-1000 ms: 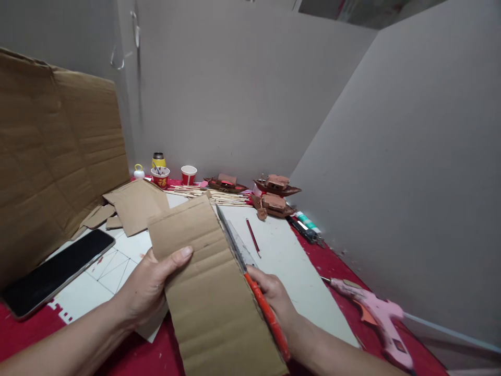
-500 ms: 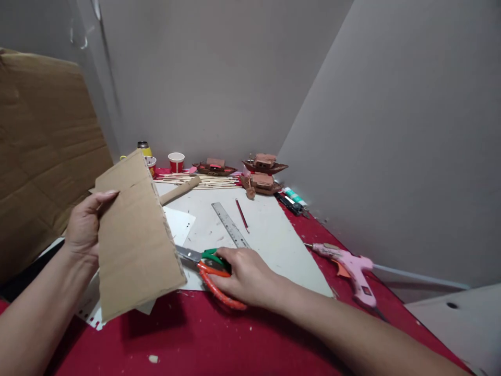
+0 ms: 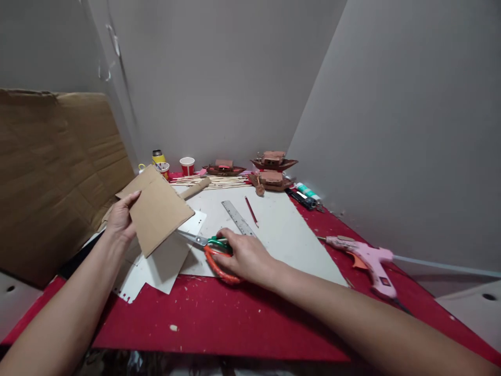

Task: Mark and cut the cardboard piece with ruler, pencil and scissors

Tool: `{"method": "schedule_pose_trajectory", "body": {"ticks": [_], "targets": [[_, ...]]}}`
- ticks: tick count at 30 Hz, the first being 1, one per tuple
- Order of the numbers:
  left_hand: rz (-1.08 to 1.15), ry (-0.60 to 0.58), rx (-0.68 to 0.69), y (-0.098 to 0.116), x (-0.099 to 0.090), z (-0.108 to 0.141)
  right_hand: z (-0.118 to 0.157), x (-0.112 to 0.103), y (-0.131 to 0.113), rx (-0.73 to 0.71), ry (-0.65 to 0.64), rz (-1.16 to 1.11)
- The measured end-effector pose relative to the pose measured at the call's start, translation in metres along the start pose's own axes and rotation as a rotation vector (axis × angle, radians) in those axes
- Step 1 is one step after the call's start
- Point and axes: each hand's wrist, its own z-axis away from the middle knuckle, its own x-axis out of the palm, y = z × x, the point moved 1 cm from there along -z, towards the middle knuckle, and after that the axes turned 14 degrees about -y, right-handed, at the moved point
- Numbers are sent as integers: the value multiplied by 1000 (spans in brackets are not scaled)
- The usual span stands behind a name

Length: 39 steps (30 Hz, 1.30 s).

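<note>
My left hand (image 3: 122, 218) grips a flat piece of brown cardboard (image 3: 159, 214) by its left edge, thumb on top, held tilted above the table. In my right hand (image 3: 246, 256) is a pair of scissors (image 3: 217, 253) with green and orange handles, the orange one wrapped. Their blades point left and reach the cardboard's lower right edge, where the tips are hidden behind it. Under the cardboard lie white paper sheets (image 3: 168, 266). A metal ruler (image 3: 237, 216) and a dark red pencil (image 3: 251, 211) rest just beyond my right hand.
Large cardboard (image 3: 58, 177) stands at the left. Thin wooden sticks (image 3: 219, 181), paper cups (image 3: 187, 166) and brown model boats (image 3: 272, 180) line the back. A pink glue gun (image 3: 368, 258) lies at the right on the red cloth (image 3: 235, 324).
The view has tilted down and moved back, showing the table's front edge. The cardboard has turned and looks smaller, held farther away. The scissors stay in my right hand.
</note>
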Motion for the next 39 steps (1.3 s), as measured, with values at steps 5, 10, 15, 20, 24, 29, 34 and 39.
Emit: {"method": "schedule_pose_trajectory", "body": {"ticks": [5,10,15,20,24,29,34,39], "targets": [[-20,-65,-30,-5,-4,-5,15,-32,40,156,136,4],[-111,-152,-210,-21,-3,0,32,-61,91,421,259,52],[-220,-316,-307,-51,3,11,28,-64,129,569,253,88],[-313,-529,-364,-72,7,24,18,-60,141,580,198,142],[-337,-667,-392,-76,11,33,11,-57,121,482,182,232],[-331,-702,-376,-78,14,37,-10,-50,73,290,25,275],[-331,-648,-371,-80,12,38,-37,-53,55,300,-204,317],[-293,-629,-392,-83,13,45,-50,-60,65,318,-307,320]]}}
